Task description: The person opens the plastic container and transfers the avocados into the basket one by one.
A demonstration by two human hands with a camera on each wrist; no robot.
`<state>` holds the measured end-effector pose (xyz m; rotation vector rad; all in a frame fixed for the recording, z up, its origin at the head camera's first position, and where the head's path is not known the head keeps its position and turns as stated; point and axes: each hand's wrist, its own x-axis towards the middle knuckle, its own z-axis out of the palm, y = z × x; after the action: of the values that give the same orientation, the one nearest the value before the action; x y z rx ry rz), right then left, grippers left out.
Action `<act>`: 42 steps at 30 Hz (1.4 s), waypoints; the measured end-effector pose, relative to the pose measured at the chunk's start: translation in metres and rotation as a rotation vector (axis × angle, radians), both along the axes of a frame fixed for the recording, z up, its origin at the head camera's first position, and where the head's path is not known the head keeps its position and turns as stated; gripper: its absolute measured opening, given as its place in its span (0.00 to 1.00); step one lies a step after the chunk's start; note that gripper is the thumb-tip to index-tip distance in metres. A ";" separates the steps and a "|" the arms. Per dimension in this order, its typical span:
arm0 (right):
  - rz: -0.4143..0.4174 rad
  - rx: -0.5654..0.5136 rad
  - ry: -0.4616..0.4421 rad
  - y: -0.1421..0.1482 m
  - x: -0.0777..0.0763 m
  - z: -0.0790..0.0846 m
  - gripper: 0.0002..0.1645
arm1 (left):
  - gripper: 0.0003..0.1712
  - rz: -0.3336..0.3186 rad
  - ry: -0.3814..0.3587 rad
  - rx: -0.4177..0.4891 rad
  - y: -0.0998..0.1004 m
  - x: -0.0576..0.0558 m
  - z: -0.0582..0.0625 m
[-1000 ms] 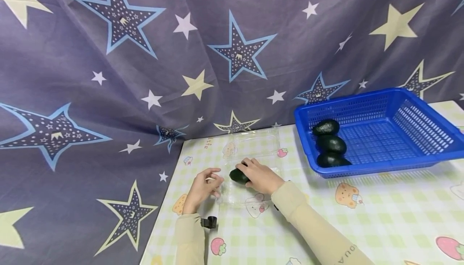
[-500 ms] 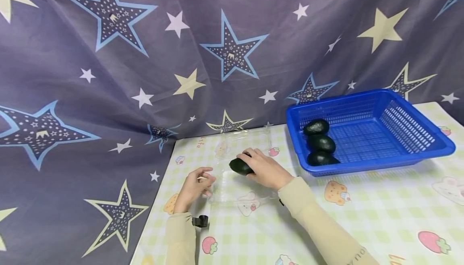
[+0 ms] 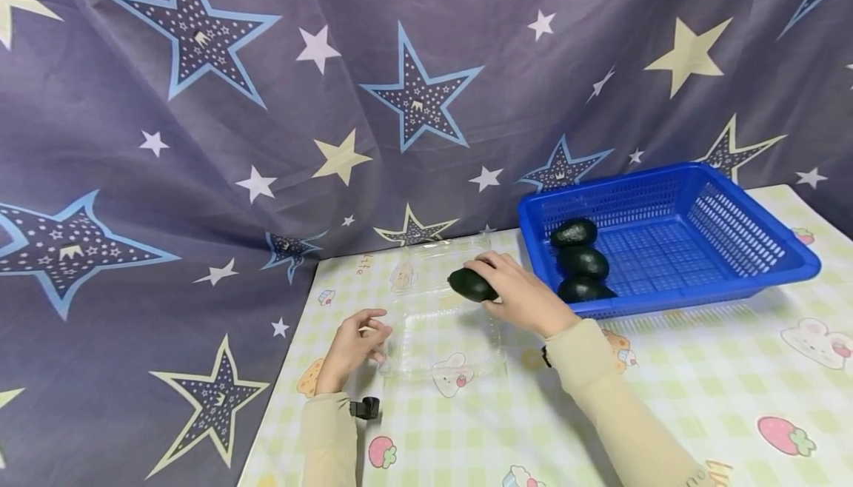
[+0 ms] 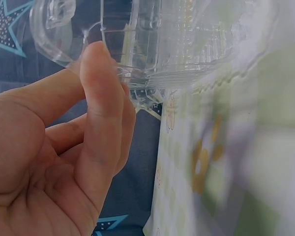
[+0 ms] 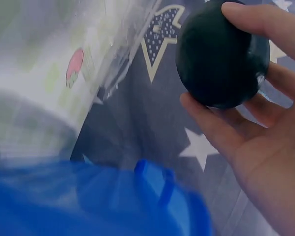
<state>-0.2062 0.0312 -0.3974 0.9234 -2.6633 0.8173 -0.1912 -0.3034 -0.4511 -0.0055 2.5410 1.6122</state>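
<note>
A dark green avocado is gripped between the thumb and fingers of my right hand, raised above the right side of an open clear plastic clamshell box. In the right wrist view the avocado sits against the fingertips, off the table. My left hand is at the box's left edge. The left wrist view has its thumb and bent fingers pinching the clear rim. The box's lid lies folded back toward the curtain.
A blue plastic basket stands at the right, with several avocados along its left side. A checked, cartoon-printed cloth covers the table. Behind it hangs a star-patterned curtain.
My right hand has lifted the avocado up out of the clear box and moved it right, toward the basket. The left hand stays at the box's edge. The head view has shifted slightly.
</note>
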 end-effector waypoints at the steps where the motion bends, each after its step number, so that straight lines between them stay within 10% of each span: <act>1: -0.008 -0.001 -0.003 0.003 0.000 0.001 0.38 | 0.29 0.000 -0.002 0.002 0.000 0.000 0.000; 24: -0.117 0.004 0.018 0.060 0.004 0.011 0.40 | 0.28 0.007 -0.022 0.000 0.002 0.001 -0.001; 35: -0.159 -0.014 -0.017 0.081 0.004 0.016 0.42 | 0.27 -0.021 -0.006 0.009 0.015 0.012 0.024; 42: -0.190 0.031 -0.074 0.102 0.001 0.018 0.40 | 0.27 0.018 -0.023 -0.017 0.007 0.004 0.009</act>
<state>-0.2056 0.1329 -0.3789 0.6452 -2.7806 0.7832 -0.1875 -0.2966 -0.4420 -0.0478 2.5442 1.5880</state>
